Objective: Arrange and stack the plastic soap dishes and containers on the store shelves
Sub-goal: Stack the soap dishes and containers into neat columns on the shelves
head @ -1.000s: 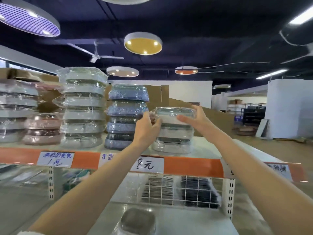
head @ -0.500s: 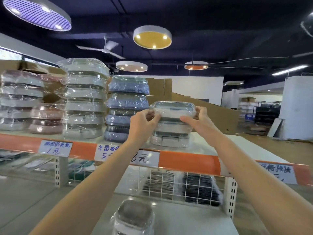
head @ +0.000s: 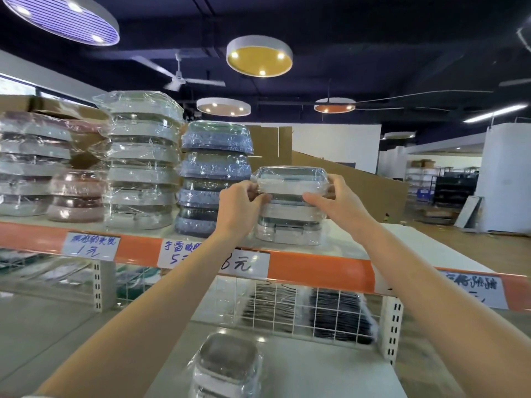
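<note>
A white soap container [head: 290, 183] wrapped in clear film sits on top of a short stack of white containers [head: 288, 225] on the upper shelf [head: 330, 272]. My left hand [head: 240, 203] pinches its left end and my right hand [head: 334, 198] grips its right end. To the left stand a taller stack of blue-grey containers [head: 214, 173], a tall white stack [head: 143, 159], a low pink stack [head: 77, 196] and a further stack [head: 28, 162] at the left edge. One more wrapped container [head: 227, 366] lies on the lower surface in front of me.
Handwritten price labels [head: 92, 245] hang on the orange shelf edge. A white wire grid [head: 287, 305] under the shelf holds dark packed goods. Cardboard sheets [head: 359, 179] lean behind the stacks. Bare shelf top [head: 416, 245] extends to the right of the short stack.
The view has drifted a little to the left and down. Both hands stay on the top white container, their fingers closing tighter round its ends.
</note>
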The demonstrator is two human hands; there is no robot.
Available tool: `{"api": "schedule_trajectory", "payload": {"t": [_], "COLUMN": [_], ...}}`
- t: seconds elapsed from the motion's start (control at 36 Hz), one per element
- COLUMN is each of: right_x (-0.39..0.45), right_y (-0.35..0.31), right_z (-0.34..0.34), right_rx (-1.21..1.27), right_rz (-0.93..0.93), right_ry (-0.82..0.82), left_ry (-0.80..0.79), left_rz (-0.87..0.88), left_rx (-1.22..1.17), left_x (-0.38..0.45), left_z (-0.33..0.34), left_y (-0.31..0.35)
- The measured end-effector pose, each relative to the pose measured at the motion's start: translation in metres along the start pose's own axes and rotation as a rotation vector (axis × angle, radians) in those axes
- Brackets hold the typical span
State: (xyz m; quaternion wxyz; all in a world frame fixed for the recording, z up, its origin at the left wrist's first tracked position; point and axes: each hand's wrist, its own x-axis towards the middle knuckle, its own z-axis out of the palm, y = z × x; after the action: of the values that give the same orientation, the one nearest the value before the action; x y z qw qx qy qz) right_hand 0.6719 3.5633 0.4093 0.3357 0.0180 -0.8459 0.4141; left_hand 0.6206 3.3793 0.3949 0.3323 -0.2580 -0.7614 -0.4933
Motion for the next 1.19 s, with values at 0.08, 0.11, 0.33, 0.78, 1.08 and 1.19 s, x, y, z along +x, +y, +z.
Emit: {"api": "schedule_trajectory", "payload": {"t": [0.08, 0.11, 0.33, 0.78, 1.08, 1.19], "right_x": [0.001, 0.002, -0.003, -0.066, -0.16, -0.185], "right_y": [0.002, 0.003, -0.001, -0.028, -0.015, 0.012], "right_z": [0.001, 0.002, 0.0, 0.01, 0.078, 0.108], "right_rx": [-0.046, -0.058, -0.094, -0.644, -0.594, -0.632], "right_rz": [-0.02, -0.023, 0.0, -0.435, -0.841, -0.856], "right_ry": [0.022, 0.025, 0.031, 0.101, -0.096, -0.288], "left_ry": [-0.007, -0.011, -0.131, -0.175, -0.284, -0.37], "left_rz": [0.017, 0.03, 0.026, 0.309, 0.553, 0.511], "left_rx": [0.059, 0.08, 0.256, 0.566, 0.586, 0.643], "left_x": [0.001, 0.001, 0.003, -0.048, -0.151, -0.177], "left_z": [0.002, 0.002, 0.001, -0.044, -0.101, -0.115], "left_y": [0.0, -0.001, 0.002, 0.018, -0.037, -0.075]}}
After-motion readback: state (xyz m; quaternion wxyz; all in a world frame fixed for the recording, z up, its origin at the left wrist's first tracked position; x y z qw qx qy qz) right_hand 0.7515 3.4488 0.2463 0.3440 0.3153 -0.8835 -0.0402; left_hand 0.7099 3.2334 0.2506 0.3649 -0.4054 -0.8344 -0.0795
